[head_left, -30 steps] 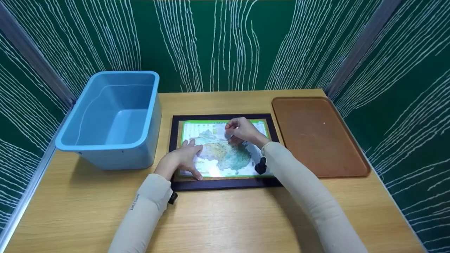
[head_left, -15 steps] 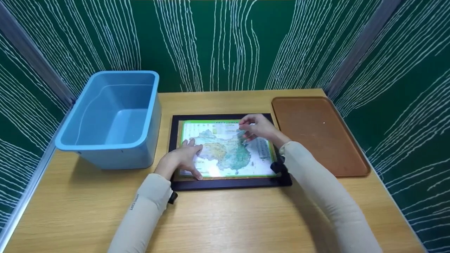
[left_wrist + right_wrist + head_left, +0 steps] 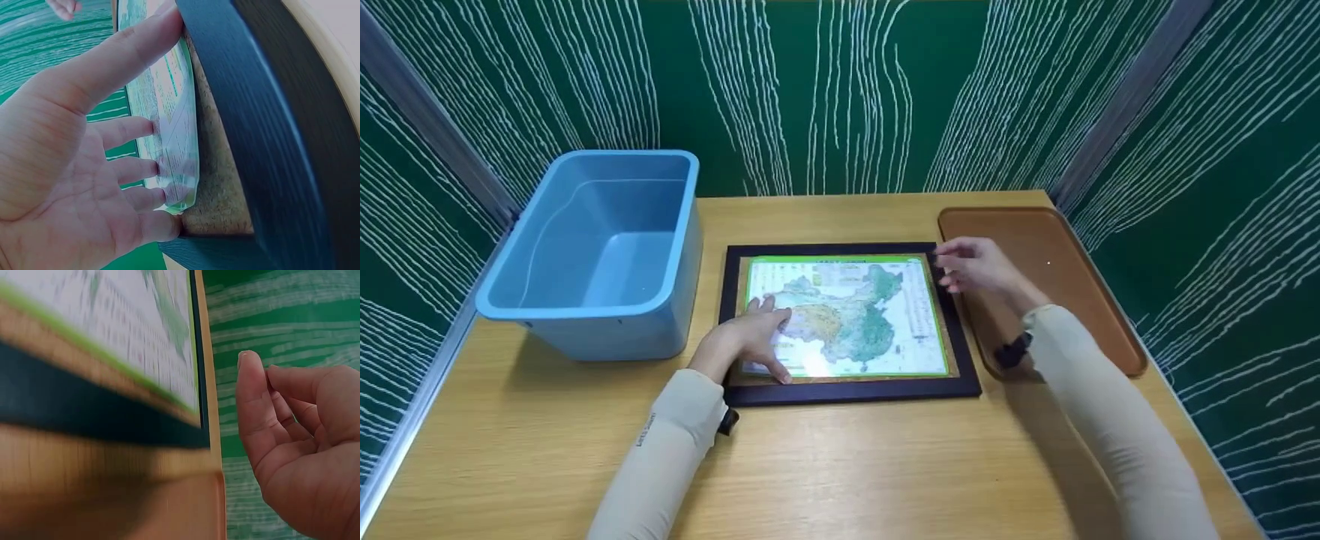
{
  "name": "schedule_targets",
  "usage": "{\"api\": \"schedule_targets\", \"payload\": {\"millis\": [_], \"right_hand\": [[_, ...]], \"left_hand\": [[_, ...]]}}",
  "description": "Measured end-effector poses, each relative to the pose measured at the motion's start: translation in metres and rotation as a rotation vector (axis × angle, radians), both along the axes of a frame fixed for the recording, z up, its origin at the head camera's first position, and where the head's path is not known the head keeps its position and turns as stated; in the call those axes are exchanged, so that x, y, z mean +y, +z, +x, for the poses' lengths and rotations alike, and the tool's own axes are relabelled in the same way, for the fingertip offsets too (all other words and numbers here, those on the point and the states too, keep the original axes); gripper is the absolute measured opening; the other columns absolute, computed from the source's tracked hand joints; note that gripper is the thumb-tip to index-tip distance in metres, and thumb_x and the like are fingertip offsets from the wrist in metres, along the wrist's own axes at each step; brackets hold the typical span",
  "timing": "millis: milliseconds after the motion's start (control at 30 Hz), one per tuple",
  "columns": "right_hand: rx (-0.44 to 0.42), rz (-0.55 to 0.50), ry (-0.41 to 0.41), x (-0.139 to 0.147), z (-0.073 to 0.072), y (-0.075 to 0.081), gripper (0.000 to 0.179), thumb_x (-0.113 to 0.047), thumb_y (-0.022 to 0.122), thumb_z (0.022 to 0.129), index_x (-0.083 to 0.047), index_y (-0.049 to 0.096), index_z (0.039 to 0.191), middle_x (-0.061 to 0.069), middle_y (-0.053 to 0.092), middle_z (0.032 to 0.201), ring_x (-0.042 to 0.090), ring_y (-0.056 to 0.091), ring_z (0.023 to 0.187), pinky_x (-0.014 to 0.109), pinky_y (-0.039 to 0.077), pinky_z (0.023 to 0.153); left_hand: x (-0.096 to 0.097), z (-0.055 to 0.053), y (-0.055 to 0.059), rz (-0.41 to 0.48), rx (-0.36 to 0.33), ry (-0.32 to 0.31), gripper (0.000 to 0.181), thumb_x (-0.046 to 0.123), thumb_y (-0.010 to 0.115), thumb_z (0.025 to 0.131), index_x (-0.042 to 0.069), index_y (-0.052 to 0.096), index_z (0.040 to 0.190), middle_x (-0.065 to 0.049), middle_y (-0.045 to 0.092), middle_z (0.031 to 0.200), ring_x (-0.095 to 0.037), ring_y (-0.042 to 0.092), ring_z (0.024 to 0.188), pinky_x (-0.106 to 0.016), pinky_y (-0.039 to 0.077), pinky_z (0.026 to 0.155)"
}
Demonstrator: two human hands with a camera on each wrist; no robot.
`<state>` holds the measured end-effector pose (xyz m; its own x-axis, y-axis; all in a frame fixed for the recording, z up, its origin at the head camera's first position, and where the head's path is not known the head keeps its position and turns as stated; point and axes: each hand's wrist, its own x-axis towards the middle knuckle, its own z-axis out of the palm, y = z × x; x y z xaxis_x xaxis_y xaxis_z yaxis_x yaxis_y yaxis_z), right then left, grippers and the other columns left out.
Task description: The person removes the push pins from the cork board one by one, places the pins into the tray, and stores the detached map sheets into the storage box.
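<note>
A map sheet [image 3: 855, 349] with a green border lies inside a dark picture frame [image 3: 855, 391], over a brown cork-like backing [image 3: 219, 197]. My left hand [image 3: 750, 337] rests with spread fingers on the map's left side, its thumb near the lower edge. In the left wrist view the thumb reaches towards the dark frame. My right hand [image 3: 979, 266] hovers at the frame's upper right corner and over the near side of a brown tray [image 3: 1050, 322]. Its thumb and forefinger tips come close together in the right wrist view. I see nothing between them, though something tiny could be hidden.
A deep blue plastic tub [image 3: 682, 300] stands on the wooden table [image 3: 840, 465] to the left of the frame. The tray carries a small white speck [image 3: 1048, 263]. Green panels with white streaks [image 3: 855, 97] wall in the back and sides.
My right hand has moved rightwards from above the map's upper middle to the frame's right edge, uncovering the map's upper right. The left hand has stayed in place.
</note>
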<state>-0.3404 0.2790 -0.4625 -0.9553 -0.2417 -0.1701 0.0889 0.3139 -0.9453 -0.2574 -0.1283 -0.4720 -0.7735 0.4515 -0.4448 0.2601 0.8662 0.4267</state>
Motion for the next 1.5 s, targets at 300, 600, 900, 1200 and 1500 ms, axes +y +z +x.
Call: {"api": "schedule_targets", "payload": {"millis": [300,600,900,1200,1500], "right_hand": [[-0.060,-0.155,-0.185,0.072,0.004,0.000,0.024,-0.014,0.064,0.101,-0.006,0.061,0.123,0.006,0.068,0.098,0.019,0.071,0.078,0.031,0.060,0.069],[-0.188,-0.106,-0.365,0.117,0.006,-0.008,0.041,-0.025,0.063,0.101,-0.009,0.052,0.137,0.012,0.056,0.125,0.020,0.070,0.090,0.030,0.058,0.082],[-0.260,-0.184,-0.453,0.138,0.011,-0.019,0.044,-0.024,0.064,0.101,-0.013,0.049,0.141,0.016,0.049,0.139,0.022,0.070,0.098,0.030,0.055,0.092],[-0.349,-0.257,-0.493,0.144,0.012,-0.035,0.042,-0.009,0.057,0.104,-0.005,0.044,0.143,0.007,0.067,0.103,0.019,0.073,0.088,0.032,0.056,0.089],[-0.345,-0.277,-0.486,0.145,0.013,-0.038,0.043,-0.011,0.056,0.104,-0.004,0.046,0.145,0.006,0.070,0.105,0.020,0.074,0.093,0.031,0.053,0.093]], "left_hand": [[0.000,0.000,0.002,0.010,0.001,0.027,0.113,0.042,0.093,0.071,0.011,0.030,0.160,-0.022,-0.002,0.168,-0.041,-0.007,0.153,-0.063,0.015,0.118],[0.000,0.000,0.000,0.014,0.013,0.022,0.114,0.042,0.093,0.071,0.011,0.029,0.161,-0.022,-0.001,0.168,-0.043,-0.005,0.153,-0.064,0.018,0.117],[0.001,0.001,-0.001,0.012,0.013,0.034,0.114,0.042,0.093,0.070,0.012,0.030,0.161,-0.021,0.000,0.168,-0.041,-0.006,0.153,-0.064,0.015,0.117],[0.000,0.002,-0.002,0.022,0.001,0.046,0.115,0.042,0.094,0.070,0.012,0.030,0.161,-0.020,0.000,0.168,-0.041,-0.006,0.153,-0.065,0.014,0.118],[0.001,0.002,-0.002,0.026,0.021,0.056,0.115,0.042,0.094,0.069,0.011,0.030,0.161,-0.019,0.001,0.168,-0.040,-0.005,0.153,-0.063,0.014,0.118]]}}
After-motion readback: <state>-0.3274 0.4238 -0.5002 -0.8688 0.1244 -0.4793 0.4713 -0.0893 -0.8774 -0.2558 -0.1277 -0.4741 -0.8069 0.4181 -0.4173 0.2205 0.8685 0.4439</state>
